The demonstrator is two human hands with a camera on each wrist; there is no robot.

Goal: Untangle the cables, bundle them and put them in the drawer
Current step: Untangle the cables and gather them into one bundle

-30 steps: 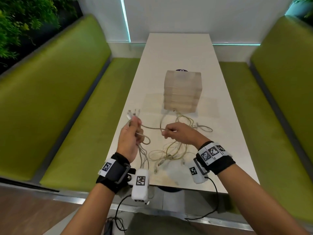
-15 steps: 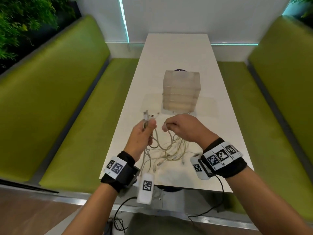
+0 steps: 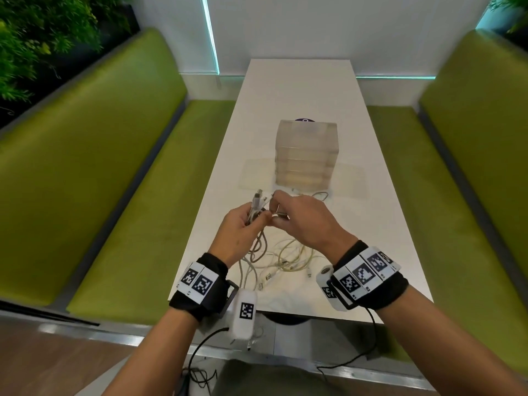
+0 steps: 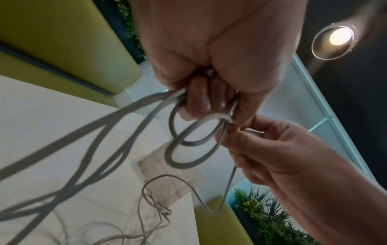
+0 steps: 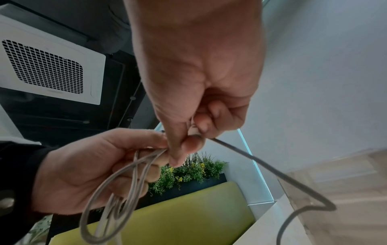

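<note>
A tangle of pale cables [image 3: 281, 258] lies on the near end of the white table [image 3: 300, 90]. My left hand [image 3: 243, 227] grips a gathered bunch of cable ends [image 3: 257, 200], their plugs sticking up above the fist; loops hang below it [image 4: 188, 149]. My right hand [image 3: 297, 215] touches the left and pinches one cable end [image 5: 193, 131] between thumb and fingers; that cable [image 5: 272, 167] trails down to the table. A frosted drawer unit [image 3: 305, 152] stands mid-table beyond the hands, its drawers closed.
Green benches [image 3: 100, 167] run along both sides of the table [image 3: 471, 167]. A clear mat [image 3: 254, 174] lies under the drawer unit. Plants [image 3: 43, 38] fill the far left corner. Dark wires hang from my wrist cameras below the table's near edge [image 3: 285, 311].
Both hands have risen from the tangle and come together. The right hand has drawn its cable end across to the bunch in the left hand.
</note>
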